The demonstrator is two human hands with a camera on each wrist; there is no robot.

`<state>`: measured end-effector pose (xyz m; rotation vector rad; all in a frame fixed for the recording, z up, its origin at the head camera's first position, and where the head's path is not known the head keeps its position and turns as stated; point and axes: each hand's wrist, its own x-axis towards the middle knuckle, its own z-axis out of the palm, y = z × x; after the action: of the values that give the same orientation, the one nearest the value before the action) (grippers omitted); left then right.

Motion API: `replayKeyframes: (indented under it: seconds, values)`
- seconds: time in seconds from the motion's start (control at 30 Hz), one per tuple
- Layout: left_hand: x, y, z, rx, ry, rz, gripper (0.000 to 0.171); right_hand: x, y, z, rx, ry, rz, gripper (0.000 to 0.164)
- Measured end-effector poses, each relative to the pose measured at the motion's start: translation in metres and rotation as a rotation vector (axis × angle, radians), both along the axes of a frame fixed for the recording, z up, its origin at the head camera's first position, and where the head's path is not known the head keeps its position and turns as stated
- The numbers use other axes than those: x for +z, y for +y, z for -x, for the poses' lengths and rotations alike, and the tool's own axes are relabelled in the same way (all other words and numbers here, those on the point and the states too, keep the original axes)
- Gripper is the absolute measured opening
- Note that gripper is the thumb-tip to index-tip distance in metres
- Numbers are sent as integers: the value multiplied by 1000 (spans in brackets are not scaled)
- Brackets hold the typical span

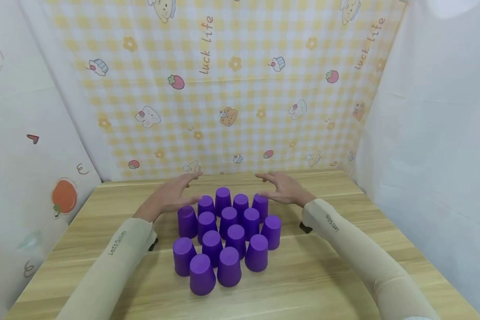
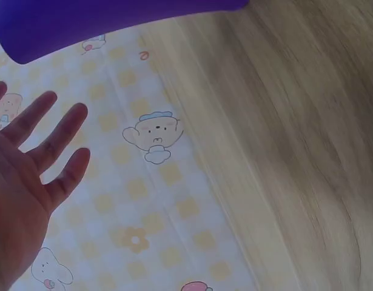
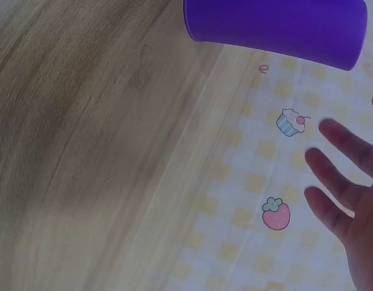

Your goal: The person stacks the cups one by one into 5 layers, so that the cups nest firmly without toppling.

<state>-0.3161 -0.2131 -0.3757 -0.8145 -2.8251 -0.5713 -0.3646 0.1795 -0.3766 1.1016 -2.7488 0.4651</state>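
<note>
Several purple cups point(image 1: 228, 222) stand upside down in a close cluster on the wooden table. At the cluster's far left, my left hand point(image 1: 171, 194) hovers with fingers extended, its thumb near a back-row cup point(image 1: 206, 205). Mirroring it, my right hand point(image 1: 284, 188) is held over the back right, thumb by the top of another cup point(image 1: 260, 208); whether it touches cannot be told. Neither hand holds anything. Part of one purple cup point(image 2: 113, 24) shows in the left wrist view, beside the spread fingers point(image 2: 62, 136). The right wrist view has a purple cup point(image 3: 277, 27) above the straight fingers point(image 3: 332, 176).
The wooden table point(image 1: 304, 284) ends at a yellow checked cloth point(image 1: 240, 98) hanging behind it. White cloth walls point(image 1: 432, 133) enclose the left and right sides. Cups at the front point(image 1: 202, 274) stand closest to the near side of the table.
</note>
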Motion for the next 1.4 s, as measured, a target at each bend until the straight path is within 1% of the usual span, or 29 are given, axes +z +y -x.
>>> replayKeyframes:
  seconds: [0.13,0.2,0.3,0.43,0.5,0.67,0.77,0.97,1.07,1.3,1.4]
  values:
    - [1,3,0,-36,-70,-36,80,-2,3,1,-4,-140,67,66]
    - [1,4,0,-57,-102,-56,77,-3,5,1,6,-191,103,62]
    - [0,4,0,-84,-162,-104,73,-4,7,1,38,-232,143,58]
    - [-1,5,0,-83,-241,-144,70,-5,9,3,79,-265,182,55]
    - [-1,6,0,-79,-260,-147,68,-6,10,3,72,-281,189,52]
    - [-5,7,2,-87,-269,-132,67,-8,12,3,44,-314,202,48]
    - [-7,6,4,-92,-270,-122,66,-10,13,4,45,-327,222,46]
    - [-9,7,4,-80,-261,-112,58,-12,12,4,57,-374,245,39]
    - [-9,9,4,-86,-253,-106,55,-13,12,3,43,-396,246,37]
    - [-8,11,5,-104,-220,-96,52,-14,15,4,19,-398,269,34]
    - [-7,10,5,-88,-228,-114,51,-13,15,6,6,-384,276,34]
